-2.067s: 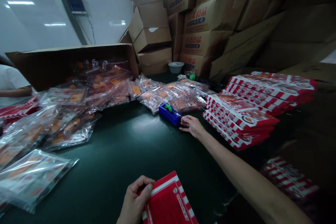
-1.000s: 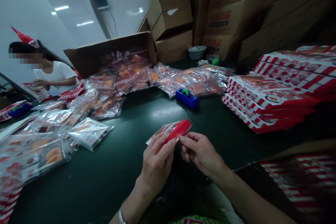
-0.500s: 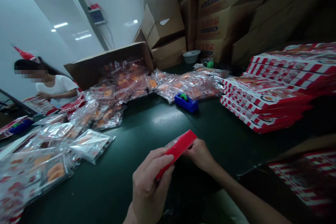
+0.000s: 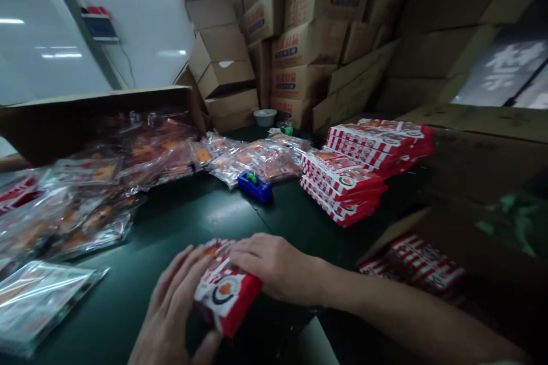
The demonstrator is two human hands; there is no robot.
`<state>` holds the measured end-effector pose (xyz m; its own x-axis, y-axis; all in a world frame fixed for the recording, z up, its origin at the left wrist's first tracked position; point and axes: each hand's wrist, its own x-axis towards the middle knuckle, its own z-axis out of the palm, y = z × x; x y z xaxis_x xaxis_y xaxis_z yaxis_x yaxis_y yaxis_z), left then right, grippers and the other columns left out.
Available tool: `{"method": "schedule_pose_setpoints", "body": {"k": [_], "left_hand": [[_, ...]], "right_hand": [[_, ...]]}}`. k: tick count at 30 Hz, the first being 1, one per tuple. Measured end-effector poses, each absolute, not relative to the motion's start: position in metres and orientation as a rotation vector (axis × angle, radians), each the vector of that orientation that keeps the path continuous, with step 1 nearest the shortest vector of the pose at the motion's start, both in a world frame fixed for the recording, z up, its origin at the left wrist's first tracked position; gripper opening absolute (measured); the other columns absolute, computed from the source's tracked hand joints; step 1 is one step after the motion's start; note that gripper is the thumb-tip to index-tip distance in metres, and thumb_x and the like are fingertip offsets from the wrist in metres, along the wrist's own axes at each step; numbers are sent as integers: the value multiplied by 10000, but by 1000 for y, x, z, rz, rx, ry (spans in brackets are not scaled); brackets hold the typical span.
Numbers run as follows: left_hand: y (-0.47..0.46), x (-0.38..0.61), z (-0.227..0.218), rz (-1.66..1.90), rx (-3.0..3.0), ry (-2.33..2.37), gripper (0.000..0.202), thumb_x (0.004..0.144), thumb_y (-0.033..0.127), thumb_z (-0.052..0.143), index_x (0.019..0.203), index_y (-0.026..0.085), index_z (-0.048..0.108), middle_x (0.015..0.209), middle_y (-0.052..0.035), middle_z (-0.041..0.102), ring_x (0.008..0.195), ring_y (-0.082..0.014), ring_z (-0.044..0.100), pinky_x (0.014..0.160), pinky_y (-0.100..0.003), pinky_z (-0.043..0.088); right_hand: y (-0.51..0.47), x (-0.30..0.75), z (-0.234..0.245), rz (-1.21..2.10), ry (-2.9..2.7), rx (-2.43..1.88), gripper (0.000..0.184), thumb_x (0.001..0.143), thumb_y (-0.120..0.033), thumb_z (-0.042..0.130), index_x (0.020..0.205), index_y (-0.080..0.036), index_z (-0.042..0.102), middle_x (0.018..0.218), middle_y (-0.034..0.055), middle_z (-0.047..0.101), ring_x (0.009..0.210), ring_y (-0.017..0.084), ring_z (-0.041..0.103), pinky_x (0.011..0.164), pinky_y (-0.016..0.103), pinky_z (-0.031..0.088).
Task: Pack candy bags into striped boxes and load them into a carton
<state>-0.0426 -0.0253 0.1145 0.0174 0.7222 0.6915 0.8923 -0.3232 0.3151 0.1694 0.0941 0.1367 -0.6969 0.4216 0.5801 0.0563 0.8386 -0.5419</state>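
In the head view, your left hand (image 4: 171,308) and right hand (image 4: 274,268) grip a small red-and-white box (image 4: 225,291) together over the near part of the dark green desk (image 4: 192,217), the right lying across its top and the left cupping its side. Farther off sits a blue tape dispenser (image 4: 254,187), with stacked red-and-white boxes (image 4: 342,182) to the right and clear plastic bags (image 4: 252,162) of orange-filled packs to the left.

The red-and-white box (image 4: 225,296) is partly hidden — the right hand (image 4: 274,267) covers its upper end, and the picture's bottom edge cuts off the left hand (image 4: 171,305). Print on the stacked cartons (image 4: 308,43) is too blurred to read
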Motion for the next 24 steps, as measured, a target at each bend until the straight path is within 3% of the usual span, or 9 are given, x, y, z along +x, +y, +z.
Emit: {"method": "schedule_pose_setpoints", "body": {"k": [3,7,8,10,13,15,18,20,24], "left_hand": [[-26,-56,96,-1364,-1959,-2011,638,783,275,671,1387,269,466,1451,-103,494,1350,-342,433,1057,-549,429],[-17,-41,76,-2705,-1597,-2513,462,939,456,452,1355,256,466,1211,-150,673,1040,-295,679,826,-479,572],[-10,-36,73,-3022,-1465,-2557,455,928,504,452,1283,231,532,1154,-162,697,973,-294,697,796,-469,577],[4,-28,70,-3409,-989,-2462,417,818,449,650,1110,152,619,1039,-155,729,876,-275,712,794,-424,576],[18,-24,67,-3514,-724,-2257,464,643,267,814,1037,132,610,965,-121,741,806,-245,713,802,-386,573],[24,-21,65,-3491,-706,-2248,506,612,228,830,1045,147,581,939,-98,744,773,-232,713,765,-376,580],[40,-5,66,-3466,-745,-2335,527,604,214,840,1045,154,558,902,-77,744,732,-220,712,708,-355,582],[63,15,77,-3520,-923,-2309,521,611,210,839,1051,158,564,922,-66,741,741,-207,710,703,-328,573],[132,82,135,-3767,-1612,-1929,411,674,182,792,1034,158,595,945,-47,721,777,-182,689,719,-298,549]], "right_hand": [[104,202,118,79,-2404,-170,292,928,-177,522,1206,-151,608,1235,163,655,1176,287,591,1028,495,428],[116,219,84,-166,-2401,-85,380,942,-156,502,1321,-131,524,1290,153,623,1317,260,465,1111,496,332],[118,218,76,-179,-2420,-44,408,944,-157,495,1351,-135,500,1309,142,613,1332,252,448,1131,492,306],[119,212,59,-193,-2444,23,488,942,-138,459,1426,-186,427,1339,105,596,1341,239,439,1146,495,281],[111,210,42,-248,-2445,-148,627,887,-159,480,1484,-296,347,1379,116,552,1348,310,419,1066,581,325],[96,215,39,-245,-2465,-367,712,818,-322,601,1484,-294,354,1441,178,466,1369,407,345,1000,658,325],[72,217,51,-169,-2578,-614,1079,579,-623,766,1489,-237,332,1524,223,309,1381,502,230,992,715,287],[73,215,70,-198,-2558,-847,1189,496,-629,817,1489,-216,311,1519,261,278,1359,536,225,955,742,294],[120,253,132,-365,-2389,-1198,1070,566,-535,815,1471,-214,344,1512,249,277,1343,506,261,964,702,306]]}}
